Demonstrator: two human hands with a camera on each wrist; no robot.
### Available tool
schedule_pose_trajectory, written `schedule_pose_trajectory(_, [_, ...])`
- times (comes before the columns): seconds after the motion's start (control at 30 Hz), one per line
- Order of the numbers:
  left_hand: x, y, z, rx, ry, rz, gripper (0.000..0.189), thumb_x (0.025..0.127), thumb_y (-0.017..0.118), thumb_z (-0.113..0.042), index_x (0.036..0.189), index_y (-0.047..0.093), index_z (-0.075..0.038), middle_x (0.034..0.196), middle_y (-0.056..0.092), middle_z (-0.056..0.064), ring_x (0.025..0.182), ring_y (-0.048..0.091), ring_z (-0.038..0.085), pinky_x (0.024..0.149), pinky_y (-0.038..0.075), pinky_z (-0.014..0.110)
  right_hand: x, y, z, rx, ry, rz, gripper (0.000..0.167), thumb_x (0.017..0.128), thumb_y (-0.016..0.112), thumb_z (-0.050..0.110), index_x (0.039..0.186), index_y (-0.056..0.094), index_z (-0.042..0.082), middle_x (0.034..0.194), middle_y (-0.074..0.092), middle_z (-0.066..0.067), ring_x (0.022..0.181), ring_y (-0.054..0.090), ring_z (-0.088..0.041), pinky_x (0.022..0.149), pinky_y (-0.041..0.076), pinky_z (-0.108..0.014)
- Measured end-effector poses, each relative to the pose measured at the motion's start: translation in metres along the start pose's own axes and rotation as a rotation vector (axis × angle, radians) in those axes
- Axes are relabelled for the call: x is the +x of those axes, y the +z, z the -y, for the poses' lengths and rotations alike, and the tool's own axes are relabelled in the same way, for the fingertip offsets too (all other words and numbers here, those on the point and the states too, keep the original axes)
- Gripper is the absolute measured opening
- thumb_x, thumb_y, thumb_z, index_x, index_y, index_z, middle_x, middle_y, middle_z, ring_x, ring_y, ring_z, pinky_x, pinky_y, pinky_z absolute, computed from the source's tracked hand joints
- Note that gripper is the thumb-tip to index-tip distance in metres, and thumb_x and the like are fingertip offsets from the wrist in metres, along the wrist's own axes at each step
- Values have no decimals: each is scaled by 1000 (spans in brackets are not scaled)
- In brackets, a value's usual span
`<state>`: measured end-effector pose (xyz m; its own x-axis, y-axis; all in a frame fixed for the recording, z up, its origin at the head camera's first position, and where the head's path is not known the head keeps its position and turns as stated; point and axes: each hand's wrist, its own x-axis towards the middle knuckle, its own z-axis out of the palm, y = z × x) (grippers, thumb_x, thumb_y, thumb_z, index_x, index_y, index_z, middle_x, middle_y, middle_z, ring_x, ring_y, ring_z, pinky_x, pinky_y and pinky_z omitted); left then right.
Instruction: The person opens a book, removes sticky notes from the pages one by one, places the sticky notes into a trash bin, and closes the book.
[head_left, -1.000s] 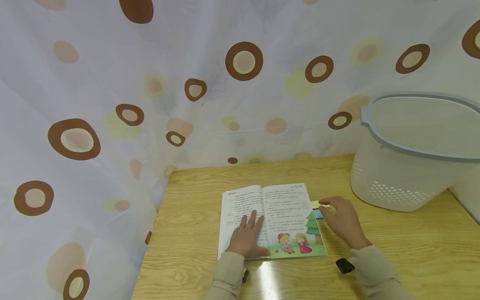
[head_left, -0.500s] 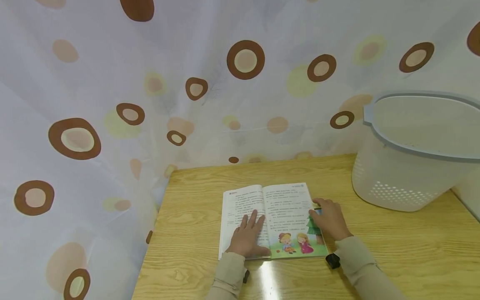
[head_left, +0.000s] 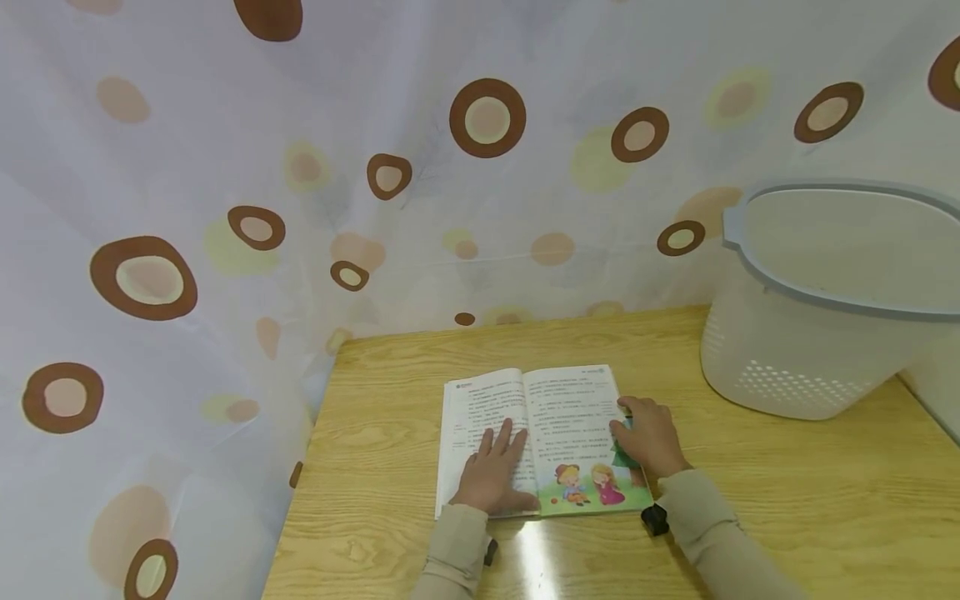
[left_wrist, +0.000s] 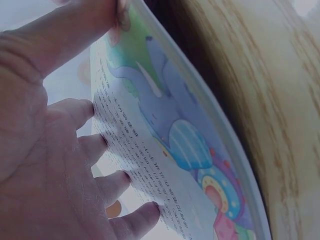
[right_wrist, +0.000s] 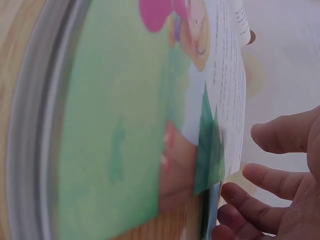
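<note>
An open illustrated book lies on the wooden table, its right page showing two cartoon children and a green tree. My left hand rests with spread fingers on the left page, and the left wrist view shows its fingertips on the print beside an elephant drawing. My right hand is at the book's right edge, its thumb over the page. In the right wrist view, a blue strip sticks out at the page edge beside my lower fingertips. A gap separates thumb and index finger there.
A pale laundry basket with a grey rim stands at the back right of the table. Behind it all hangs a white curtain with brown circles.
My right hand has moved left from beside the book onto its right edge, covering the yellow and blue tabs that showed there. My left hand has stayed on the left page.
</note>
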<state>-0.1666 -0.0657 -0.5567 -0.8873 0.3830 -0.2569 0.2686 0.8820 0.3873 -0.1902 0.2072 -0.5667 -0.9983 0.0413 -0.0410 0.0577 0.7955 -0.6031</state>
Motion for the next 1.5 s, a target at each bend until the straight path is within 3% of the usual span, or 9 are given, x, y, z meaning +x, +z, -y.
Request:
schedule_pose_trajectory(0.33, [3, 3, 2, 3, -10, 3, 111, 68, 86, -49, 158, 27, -21, 169, 14, 4, 156, 15, 36, 119, 32, 60, 1, 2, 6, -4, 52, 6, 52, 94, 56, 21, 136, 51, -8, 126, 62, -29, 114, 52, -49, 94, 46, -60])
schedule_pose_trajectory(0.57, [2, 2, 1, 9, -9, 5, 111, 69, 85, -49, 158, 26, -22, 169, 13, 4, 156, 15, 36, 119, 32, 60, 1, 7, 11, -61, 91, 10, 60, 94, 57, 25, 142, 44, -10, 132, 54, -36, 119, 49, -56, 95, 45, -65])
schedule_pose_trajectory(0.8, [0, -1, -1, 10, -12, 15, 109, 70, 85, -48, 158, 26, -20, 169, 13, 5, 156, 14, 36, 120, 31, 59, 8, 5, 8, 59, 129, 7, 57, 95, 54, 22, 139, 45, -12, 122, 62, -33, 110, 58, -48, 91, 50, -59])
schedule_pose_trajectory(1.0, [1, -1, -1, 14, -17, 13, 109, 70, 85, -49, 158, 26, -22, 169, 12, 4, 156, 14, 36, 120, 31, 59, 11, -1, 7, 95, 133, 31, 53, 96, 53, 23, 137, 48, -10, 122, 62, -32, 110, 60, -46, 91, 50, -58])
schedule_pose_trajectory(1.33, [1, 1, 2, 3, -19, 5, 109, 70, 85, -48, 158, 27, -21, 169, 13, 4, 155, 14, 37, 119, 31, 61, 11, -7, 4, 185, 163, 101, 56, 99, 50, 26, 144, 42, -7, 132, 58, -31, 120, 57, -44, 98, 49, -56])
schedule_pose_trajectory(1.5, [2, 0, 2, 2, -20, 12, 109, 70, 85, -48, 158, 27, -21, 169, 12, 4, 156, 13, 37, 119, 30, 61, 11, -9, 5, 178, 163, 118, 56, 99, 50, 25, 143, 42, -7, 132, 57, -32, 120, 56, -46, 98, 49, -57])
